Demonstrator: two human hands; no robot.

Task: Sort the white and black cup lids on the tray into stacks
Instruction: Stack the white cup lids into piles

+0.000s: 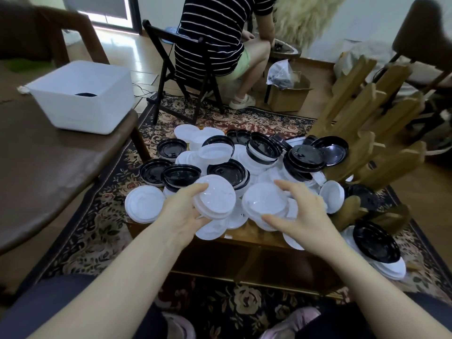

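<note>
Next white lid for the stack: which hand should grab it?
Right, probably. The left hand already grips a small stack of white lids, so it is occupied. The right hand curls over a loose white lid right beside that stack and could likely lift it across.

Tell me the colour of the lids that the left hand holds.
White: the small stack of lids in the left hand shows best in the head view.

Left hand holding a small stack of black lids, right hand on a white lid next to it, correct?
Not quite. The head view shows the left hand gripping a small stack of white lids, not black. The rest holds: the right hand is on a white lid beside it.
</note>
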